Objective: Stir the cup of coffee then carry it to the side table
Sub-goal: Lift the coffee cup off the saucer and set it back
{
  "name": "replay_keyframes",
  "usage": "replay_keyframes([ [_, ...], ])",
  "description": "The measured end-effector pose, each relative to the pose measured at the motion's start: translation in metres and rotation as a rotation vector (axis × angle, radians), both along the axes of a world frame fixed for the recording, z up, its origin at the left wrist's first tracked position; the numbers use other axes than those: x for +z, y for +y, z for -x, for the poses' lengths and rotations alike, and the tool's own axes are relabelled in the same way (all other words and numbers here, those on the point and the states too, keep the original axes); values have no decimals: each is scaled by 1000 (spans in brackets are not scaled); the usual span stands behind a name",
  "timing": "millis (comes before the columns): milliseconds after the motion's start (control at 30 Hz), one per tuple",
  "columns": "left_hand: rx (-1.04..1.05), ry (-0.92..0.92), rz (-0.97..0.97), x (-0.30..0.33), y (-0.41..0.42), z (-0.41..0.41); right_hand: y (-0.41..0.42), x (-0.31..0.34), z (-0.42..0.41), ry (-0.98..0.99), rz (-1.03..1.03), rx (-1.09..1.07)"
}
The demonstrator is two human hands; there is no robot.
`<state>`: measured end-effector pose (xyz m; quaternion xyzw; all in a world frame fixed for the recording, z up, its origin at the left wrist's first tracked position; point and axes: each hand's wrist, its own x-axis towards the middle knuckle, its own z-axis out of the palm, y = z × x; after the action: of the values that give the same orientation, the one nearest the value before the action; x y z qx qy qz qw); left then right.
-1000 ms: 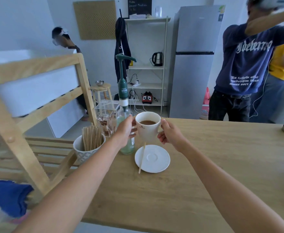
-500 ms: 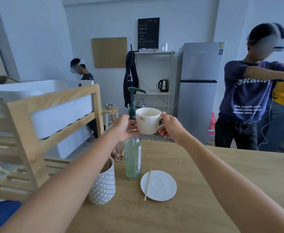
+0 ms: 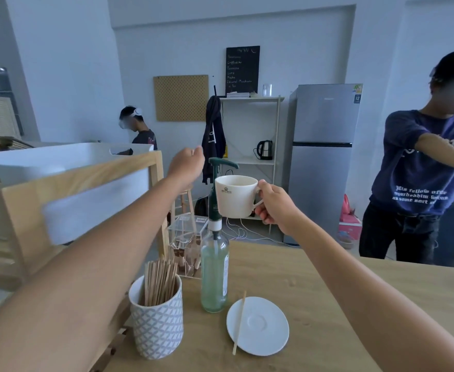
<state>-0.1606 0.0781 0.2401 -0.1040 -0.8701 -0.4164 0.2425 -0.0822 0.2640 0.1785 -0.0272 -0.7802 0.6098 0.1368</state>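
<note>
A white coffee cup point(image 3: 235, 196) is held up in the air above the wooden table point(image 3: 314, 304), and my right hand point(image 3: 275, 206) grips it by the handle. The coffee inside is hidden below the rim. My left hand point(image 3: 187, 163) is off the cup, up and to its left, with fingers curled and nothing in it. On the table below lies the white saucer point(image 3: 263, 324) with a wooden stir stick point(image 3: 239, 322) resting across its left edge.
A green pump bottle point(image 3: 214, 275) stands just under the cup. A patterned holder point(image 3: 157, 322) of stir sticks sits left of it, behind which is a clear sachet box point(image 3: 187, 244). A wooden rack point(image 3: 67, 208) is at left. People stand at right point(image 3: 419, 183) and back left point(image 3: 137, 130); a stool point(image 3: 187, 200) stands behind.
The cup has risen from above the saucer to chest height. My left hand has let go of it and moved up and left; only my right hand holds it now.
</note>
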Motion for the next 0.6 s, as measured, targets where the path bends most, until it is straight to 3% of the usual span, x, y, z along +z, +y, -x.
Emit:
replay_keyframes([
  [300, -154, -192, 267, 44, 37, 35, 3, 7, 20, 11, 4, -49],
  [600, -216, -405, 676, 41, 52, 57, 4, 5, 25, 7, -15, -81],
])
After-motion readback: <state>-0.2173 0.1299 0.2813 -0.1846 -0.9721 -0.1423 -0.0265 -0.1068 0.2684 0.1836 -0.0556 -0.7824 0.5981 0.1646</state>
